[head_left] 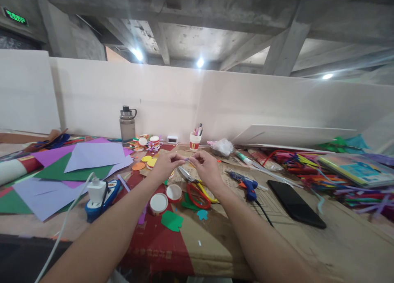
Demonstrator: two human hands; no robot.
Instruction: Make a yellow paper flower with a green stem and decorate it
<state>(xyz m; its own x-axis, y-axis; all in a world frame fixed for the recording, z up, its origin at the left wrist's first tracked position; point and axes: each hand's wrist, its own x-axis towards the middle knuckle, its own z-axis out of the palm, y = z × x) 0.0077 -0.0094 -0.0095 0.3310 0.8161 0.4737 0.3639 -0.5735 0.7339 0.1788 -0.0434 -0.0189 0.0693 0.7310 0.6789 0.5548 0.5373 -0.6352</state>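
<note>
the left hand pinches one end of a small purplish strip, raised near the scissors; it is probably light, soft and easily creased, best held by its ends. the right hand pinches the other end.

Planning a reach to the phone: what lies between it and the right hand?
Head view: the blue glue gun lies between the right hand and the phone.
</note>
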